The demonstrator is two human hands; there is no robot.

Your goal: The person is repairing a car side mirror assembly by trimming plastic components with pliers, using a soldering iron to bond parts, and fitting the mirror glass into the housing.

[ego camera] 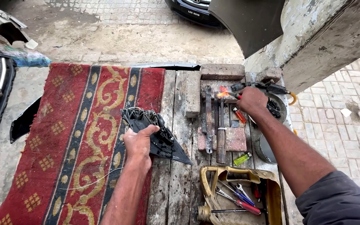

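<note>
Our left hand (pixel 137 141) grips a black plastic car part (pixel 157 135), tip pointing to 4 o'clock; our right hand (pixel 251 100) grips a lit torch (pixel 246 86) over the wooden desk (pixel 180 183) outdoors.

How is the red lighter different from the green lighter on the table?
The red lighter lies up near the right hand and the flame; the green lighter lies lower down, by the yellow container of tools. The red one rests on the bare wooden table, while the green one sits at the edge of the pinkish brick. Both are small, see-through and lying flat.
</note>
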